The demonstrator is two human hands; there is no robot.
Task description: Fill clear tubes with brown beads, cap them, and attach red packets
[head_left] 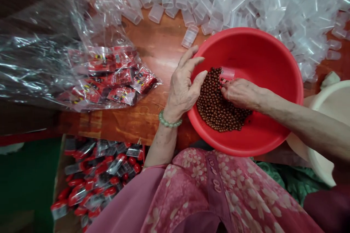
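A red plastic basin (273,69) holds a heap of small shiny brown beads (214,105) on its left side. Inside it, my right hand (242,93) is closed, fingertips curled down at the beads; what they pinch is hidden. Just beyond those fingertips a clear plastic cup (227,72) lies among the beads, with a few beads at its near end. My left hand (186,83) is at the basin's left rim, fingers apart and thumb reaching over the edge, holding nothing. A green bead bracelet (170,121) circles the left wrist.
Many clear plastic cups (218,3) are piled along the table's far side. To the left lies a clear bag of red packets (109,76). Below it stands a box of red-capped clear containers (95,178). A white basin (328,105) is at the right.
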